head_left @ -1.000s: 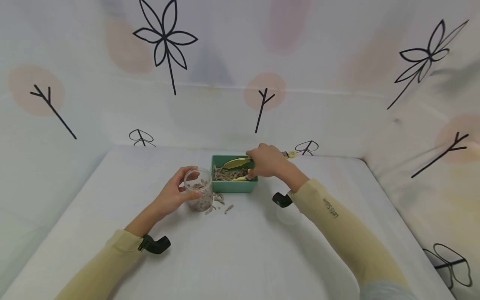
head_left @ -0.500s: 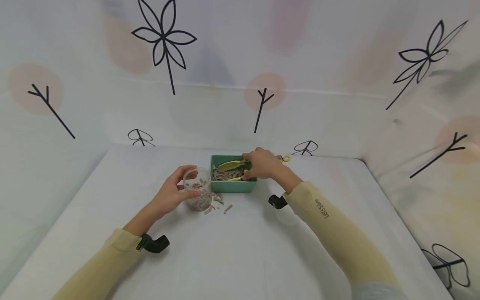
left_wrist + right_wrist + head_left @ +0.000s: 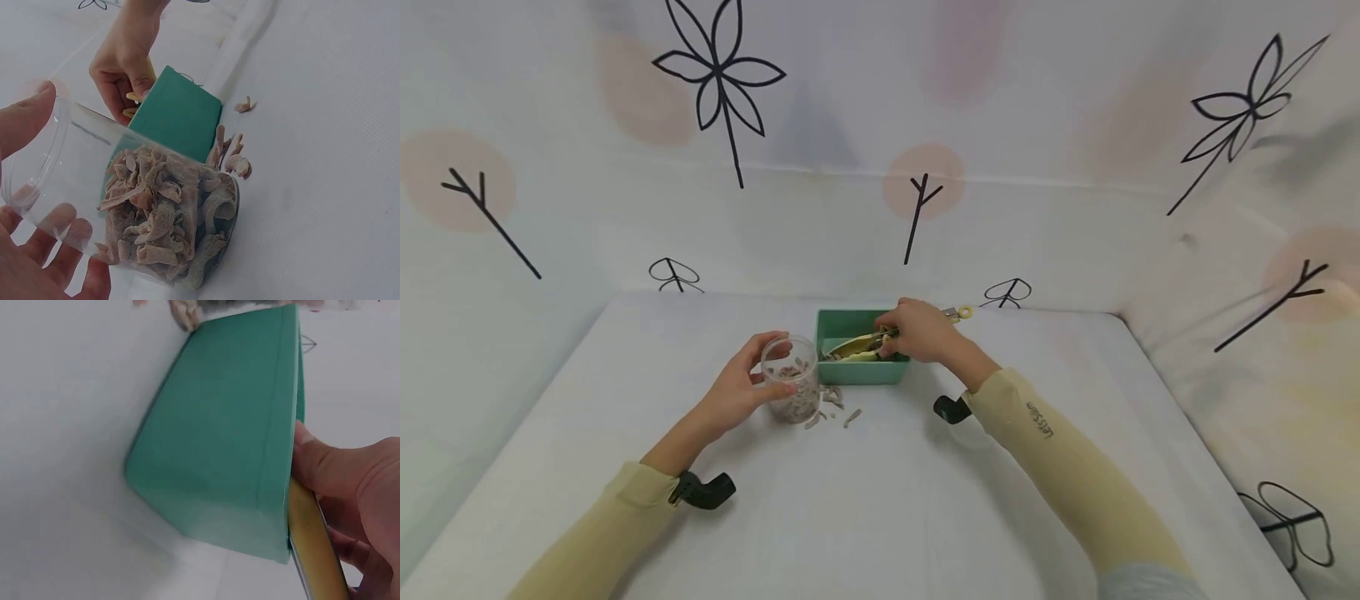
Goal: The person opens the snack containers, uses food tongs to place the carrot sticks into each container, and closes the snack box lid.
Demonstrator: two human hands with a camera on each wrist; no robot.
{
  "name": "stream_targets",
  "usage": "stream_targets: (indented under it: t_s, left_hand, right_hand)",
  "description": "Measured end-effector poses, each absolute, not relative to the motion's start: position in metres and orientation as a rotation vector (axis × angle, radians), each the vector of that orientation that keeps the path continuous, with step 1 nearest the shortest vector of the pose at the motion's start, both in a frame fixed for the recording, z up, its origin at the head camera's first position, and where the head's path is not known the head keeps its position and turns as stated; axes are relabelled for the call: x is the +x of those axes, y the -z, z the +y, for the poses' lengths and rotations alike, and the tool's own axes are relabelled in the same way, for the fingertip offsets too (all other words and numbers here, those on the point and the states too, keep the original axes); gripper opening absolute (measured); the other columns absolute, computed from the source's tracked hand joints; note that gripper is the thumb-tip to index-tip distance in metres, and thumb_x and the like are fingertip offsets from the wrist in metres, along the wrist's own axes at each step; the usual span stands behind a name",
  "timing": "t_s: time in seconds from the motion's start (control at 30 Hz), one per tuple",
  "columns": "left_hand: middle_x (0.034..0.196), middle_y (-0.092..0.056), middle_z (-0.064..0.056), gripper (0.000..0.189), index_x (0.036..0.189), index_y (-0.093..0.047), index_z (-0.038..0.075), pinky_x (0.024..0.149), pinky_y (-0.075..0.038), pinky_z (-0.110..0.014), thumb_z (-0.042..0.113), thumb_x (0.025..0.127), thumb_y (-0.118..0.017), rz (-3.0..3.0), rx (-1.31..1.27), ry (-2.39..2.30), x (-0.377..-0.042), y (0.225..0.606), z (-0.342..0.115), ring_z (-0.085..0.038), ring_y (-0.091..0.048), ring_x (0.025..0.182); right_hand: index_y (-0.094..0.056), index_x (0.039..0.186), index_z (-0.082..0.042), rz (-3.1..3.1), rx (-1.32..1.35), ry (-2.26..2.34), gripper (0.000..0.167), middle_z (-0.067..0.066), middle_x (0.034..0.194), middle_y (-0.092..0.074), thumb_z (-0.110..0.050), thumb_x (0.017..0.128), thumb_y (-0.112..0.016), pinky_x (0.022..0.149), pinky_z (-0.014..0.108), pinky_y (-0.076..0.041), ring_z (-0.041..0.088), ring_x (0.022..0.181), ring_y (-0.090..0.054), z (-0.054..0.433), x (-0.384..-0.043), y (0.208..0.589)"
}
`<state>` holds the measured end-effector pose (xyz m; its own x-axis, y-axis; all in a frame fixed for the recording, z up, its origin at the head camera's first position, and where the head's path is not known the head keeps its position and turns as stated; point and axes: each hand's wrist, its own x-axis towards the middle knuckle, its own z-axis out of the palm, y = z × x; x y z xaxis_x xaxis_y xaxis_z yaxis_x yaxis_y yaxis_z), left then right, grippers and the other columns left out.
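My left hand (image 3: pixel 730 396) holds a clear plastic jar (image 3: pixel 792 398) by its side, thumb in front and fingers behind. Dried, curled brownish-grey strips (image 3: pixel 165 212) fill its lower part. Beside the jar stands a green rectangular box (image 3: pixel 861 373). My right hand (image 3: pixel 927 332), over the box's right end, grips a pair of yellow tongs (image 3: pixel 850 346). The tong tips reach down into the box close to its near wall, their two arms slightly apart. Few strips show in the box; the near wall and tongs hide the rest. In the right wrist view the tongs' handle (image 3: pixel 317 544) lies against the rim.
Several loose strips (image 3: pixel 832 397) lie on the white tablecloth (image 3: pixel 880 500) just in front of the box and jar. Partly behind the right sleeve (image 3: pixel 1037 433) rests a faint clear disc (image 3: pixel 977 437). A patterned cloth wall (image 3: pixel 820 225) rises behind the table.
The tongs have moved toward the near left of the box and their arms have come closer together. More of the box's inner floor shows. My left hand and the jar stay in place.
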<state>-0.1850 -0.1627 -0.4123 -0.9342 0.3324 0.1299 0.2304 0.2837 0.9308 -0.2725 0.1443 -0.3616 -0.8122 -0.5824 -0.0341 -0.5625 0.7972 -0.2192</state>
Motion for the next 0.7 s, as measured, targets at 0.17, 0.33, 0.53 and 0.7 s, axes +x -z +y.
stream_targets:
  t_s: [0.17,0.33,0.53,0.7]
  left_hand:
    - [0.147,-0.047,-0.016,0.073,0.148,-0.039,0.015,0.107,-0.034,-0.06,0.017,0.087,-0.08,2.475,0.543,-1.753,-0.185,0.413,-0.164,-0.028,-0.038,0.139]
    - [0.144,-0.05,-0.014,0.072,0.148,-0.04,0.013,0.105,-0.035,-0.059,0.017,0.088,-0.079,2.496,0.543,-1.749,-0.185,0.411,-0.164,-0.03,-0.04,0.137]
    - [0.142,-0.05,-0.018,0.07,0.148,-0.039,0.01,0.103,-0.034,-0.058,0.011,0.089,-0.076,2.494,0.573,-1.788,-0.182,0.406,-0.164,-0.031,-0.041,0.136]
    - [0.141,-0.051,-0.017,0.07,0.147,-0.04,0.01,0.104,-0.036,-0.059,0.008,0.088,-0.077,2.419,0.656,-1.833,-0.176,0.402,-0.156,-0.033,-0.043,0.135]
  right_hand:
    - [-0.073,0.119,-0.016,2.901,-0.924,0.307,0.036,0.001,0.1,-0.063,-0.035,0.089,-0.076,0.064,0.031,-0.044,0.017,0.084,-0.052,0.144,-0.269,0.361]
    - [-0.074,0.117,-0.016,2.91,-0.908,0.334,0.035,0.001,0.101,-0.064,-0.035,0.088,-0.077,0.066,0.032,-0.044,0.017,0.087,-0.053,0.148,-0.268,0.361]
    - [-0.074,0.118,-0.016,2.907,-0.909,0.368,0.036,0.0,0.099,-0.065,-0.035,0.088,-0.077,0.066,0.032,-0.044,0.018,0.087,-0.052,0.148,-0.267,0.36]
    - [-0.074,0.117,-0.016,2.904,-0.917,0.38,0.035,-0.001,0.096,-0.065,-0.035,0.088,-0.077,0.064,0.032,-0.044,0.018,0.085,-0.052,0.148,-0.268,0.36]
